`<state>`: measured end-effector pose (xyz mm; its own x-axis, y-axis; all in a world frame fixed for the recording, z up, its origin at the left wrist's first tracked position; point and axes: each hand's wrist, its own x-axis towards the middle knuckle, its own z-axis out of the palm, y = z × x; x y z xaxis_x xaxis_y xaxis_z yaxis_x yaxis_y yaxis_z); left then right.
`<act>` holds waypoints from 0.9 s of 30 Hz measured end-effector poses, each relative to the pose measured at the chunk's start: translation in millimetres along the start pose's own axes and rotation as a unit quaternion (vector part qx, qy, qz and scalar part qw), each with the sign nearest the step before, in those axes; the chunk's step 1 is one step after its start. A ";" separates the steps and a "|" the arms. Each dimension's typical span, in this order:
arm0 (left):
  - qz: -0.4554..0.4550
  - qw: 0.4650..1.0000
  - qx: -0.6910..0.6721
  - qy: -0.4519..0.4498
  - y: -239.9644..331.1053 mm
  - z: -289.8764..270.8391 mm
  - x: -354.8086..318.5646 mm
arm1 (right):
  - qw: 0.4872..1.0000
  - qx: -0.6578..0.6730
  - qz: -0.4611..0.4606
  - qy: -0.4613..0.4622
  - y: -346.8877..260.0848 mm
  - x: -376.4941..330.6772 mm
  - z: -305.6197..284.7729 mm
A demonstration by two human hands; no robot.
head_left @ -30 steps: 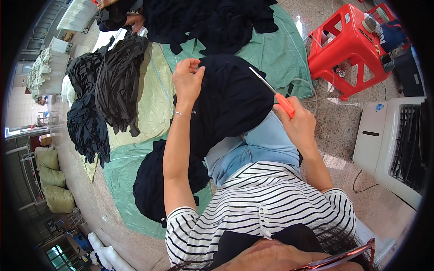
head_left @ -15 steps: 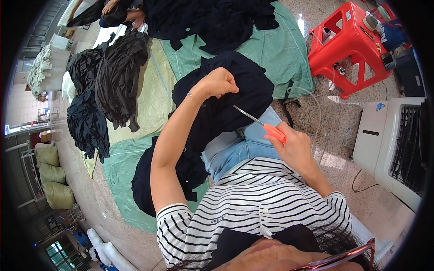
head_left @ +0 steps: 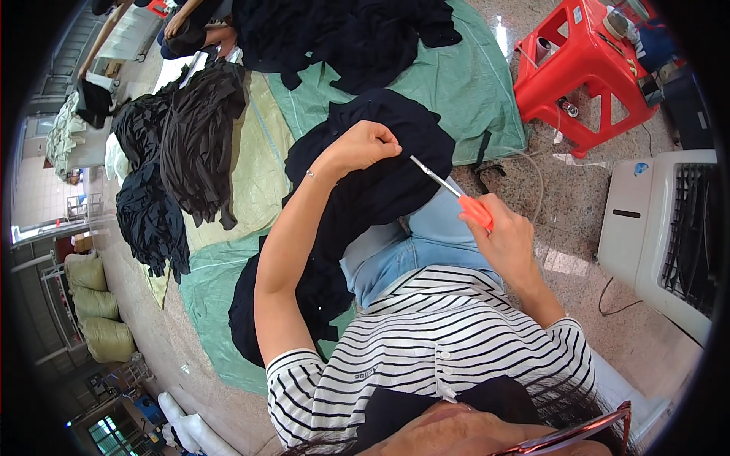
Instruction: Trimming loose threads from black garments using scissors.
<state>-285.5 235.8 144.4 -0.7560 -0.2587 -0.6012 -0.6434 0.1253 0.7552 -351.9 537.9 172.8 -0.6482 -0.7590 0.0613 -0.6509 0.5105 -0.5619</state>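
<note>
Dark navy cloth [head_left: 380, 194], seemingly a garment, lies bunched across my lap and knees. Over it hovers my left hand [head_left: 360, 148], with thumb and forefinger pinched together; whatever is between them, if anything, is too small to make out. My right hand [head_left: 509, 242] is wrapped round the orange handles of a pair of scissors [head_left: 476, 211]. Their slim metal blades look closed and point up and left, with the tip just short of my left fingertips. More navy cloth [head_left: 315, 292] lies beside my left forearm.
A large dark garment heap [head_left: 342, 38] covers part of the green sheet [head_left: 479, 99] ahead. Black and grey garment piles [head_left: 201, 144] lie left. At right are a red stool [head_left: 582, 76] and a white air cooler [head_left: 642, 213]. A co-worker's hand [head_left: 176, 26] shows at upper left.
The scissors have moved up and right, their tip now nearer the height of my left fingers. My left hand has shifted slightly down. A co-worker's arm with dark cloth has appeared at upper left.
</note>
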 end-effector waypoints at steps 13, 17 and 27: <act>0.114 0.986 -0.086 0.084 -16.7 21.9 15.1 | 0.998 0.021 0.056 0.018 15.2 2.8 -6.0; 0.158 0.879 0.375 0.250 17.3 74.0 -33.0 | 0.988 0.066 0.123 0.067 31.8 8.7 -7.6; 0.364 0.620 -0.515 0.468 -59.5 -9.9 -147.6 | 0.973 0.060 0.195 0.106 54.2 10.6 -15.2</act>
<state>-134.4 257.0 190.8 -0.0912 -0.9947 0.0467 0.6082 -0.0185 0.7935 -400.1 563.7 155.5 -0.9121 -0.4097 -0.0134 -0.2967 0.6823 -0.6682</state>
